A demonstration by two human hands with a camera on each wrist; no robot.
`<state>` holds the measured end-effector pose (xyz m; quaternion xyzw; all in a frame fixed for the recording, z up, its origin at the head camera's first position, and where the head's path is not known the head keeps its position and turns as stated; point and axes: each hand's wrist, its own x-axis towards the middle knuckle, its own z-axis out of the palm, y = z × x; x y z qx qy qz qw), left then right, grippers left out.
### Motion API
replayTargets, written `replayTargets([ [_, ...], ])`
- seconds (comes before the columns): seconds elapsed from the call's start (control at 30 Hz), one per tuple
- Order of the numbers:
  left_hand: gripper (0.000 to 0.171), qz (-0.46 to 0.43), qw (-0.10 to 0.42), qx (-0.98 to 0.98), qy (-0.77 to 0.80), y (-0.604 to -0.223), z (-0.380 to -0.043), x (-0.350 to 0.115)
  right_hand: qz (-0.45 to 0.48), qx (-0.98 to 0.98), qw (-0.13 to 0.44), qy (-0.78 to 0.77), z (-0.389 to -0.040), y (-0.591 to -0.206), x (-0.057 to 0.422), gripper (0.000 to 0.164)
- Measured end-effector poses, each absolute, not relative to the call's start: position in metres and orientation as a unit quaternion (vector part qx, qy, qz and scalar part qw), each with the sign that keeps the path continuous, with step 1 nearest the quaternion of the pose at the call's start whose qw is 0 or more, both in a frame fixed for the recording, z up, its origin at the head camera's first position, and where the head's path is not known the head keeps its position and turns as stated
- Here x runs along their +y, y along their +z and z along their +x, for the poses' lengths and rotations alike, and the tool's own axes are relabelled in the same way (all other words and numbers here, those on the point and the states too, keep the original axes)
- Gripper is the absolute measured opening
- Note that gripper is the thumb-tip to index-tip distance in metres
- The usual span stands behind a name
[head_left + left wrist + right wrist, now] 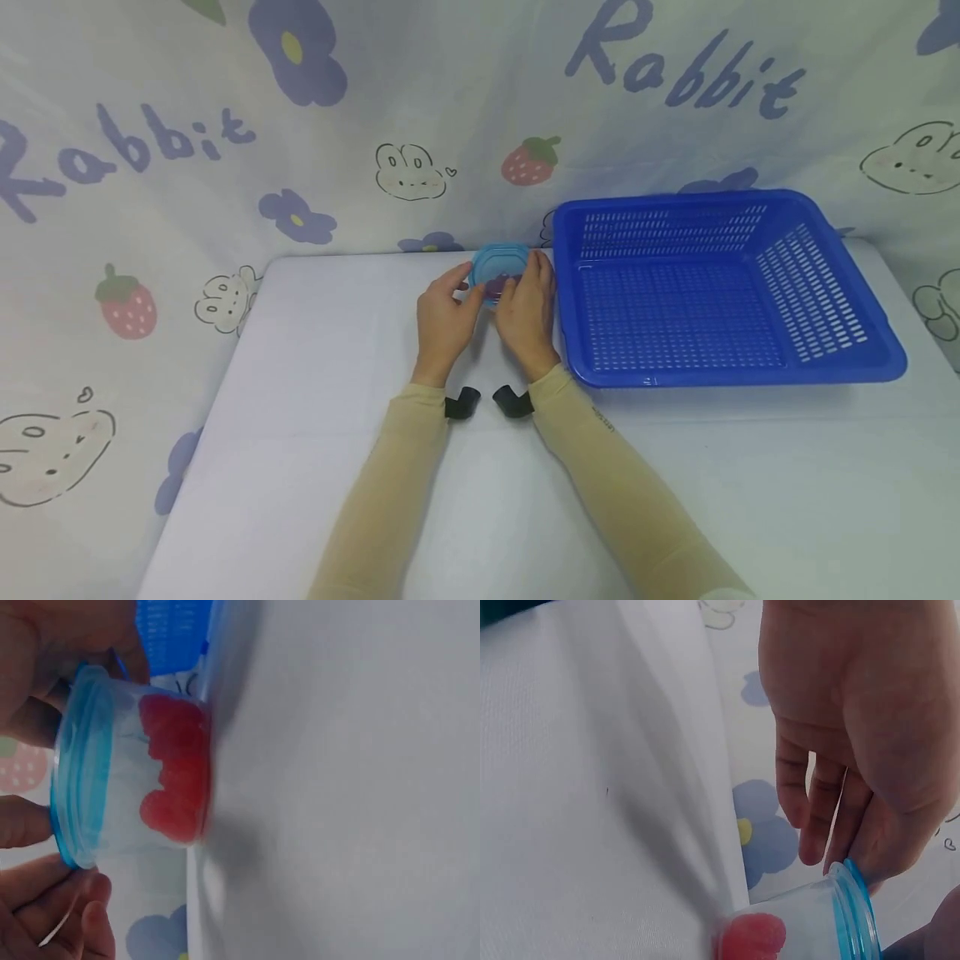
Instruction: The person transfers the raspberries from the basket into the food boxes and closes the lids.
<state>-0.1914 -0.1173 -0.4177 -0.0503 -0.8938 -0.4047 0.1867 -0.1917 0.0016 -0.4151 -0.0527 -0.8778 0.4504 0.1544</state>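
A small clear plastic tub (pixel 127 765) with a light-blue lid (pixel 497 260) stands upright on the far part of the white table. Red, bumpy, raspberry-like pieces (pixel 176 769) lie in its bottom. The left hand (pixel 446 321) holds the lid's rim from the left, thumb at the edge and fingertips beside it. On the other side, the right hand (pixel 527 312) grips the rim, its thumb reaching over the near part of the lid and its fingers round the far side. The lid sits on the tub's mouth, its edge partly hidden by the fingers.
A large blue plastic basket (pixel 573 333) stands close beside the right hand, its perforated walls higher than the table (pixel 322 350). Behind the table's back edge hangs a white cloth (pixel 450 83) printed with rabbits, flowers and strawberries. Black wrist-camera mounts (pixel 462 403) stick out between the forearms.
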Motion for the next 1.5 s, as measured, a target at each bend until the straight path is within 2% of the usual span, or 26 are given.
replayTargets([
  [0.17, 0.038, -0.067, 0.177, -0.901, -0.39, -0.417, -0.192, -0.12, -0.043, -0.879, 0.157, 0.449, -0.192, -0.417, 0.002, 0.05],
  [0.4, 0.046, -0.138, 0.108, -0.92, -0.35, -0.417, -0.195, -0.126, -0.008, -0.858, 0.204, 0.471, -0.194, -0.42, 0.005, 0.043],
  [0.73, 0.049, -0.184, 0.062, -0.932, -0.306, -0.412, -0.198, -0.133, 0.001, -0.825, 0.239, 0.512, -0.2, -0.423, 0.013, 0.038],
  [1.2, 0.05, -0.171, 0.048, -0.947, -0.266, -0.406, -0.199, -0.131, -0.006, -0.815, 0.244, 0.525, -0.203, -0.426, 0.013, 0.04],
  [1.5, 0.051, -0.184, 0.057, -0.952, -0.237, -0.411, -0.205, -0.13, 0.017, -0.874, 0.25, 0.417, -0.201, -0.429, 0.013, 0.043],
])
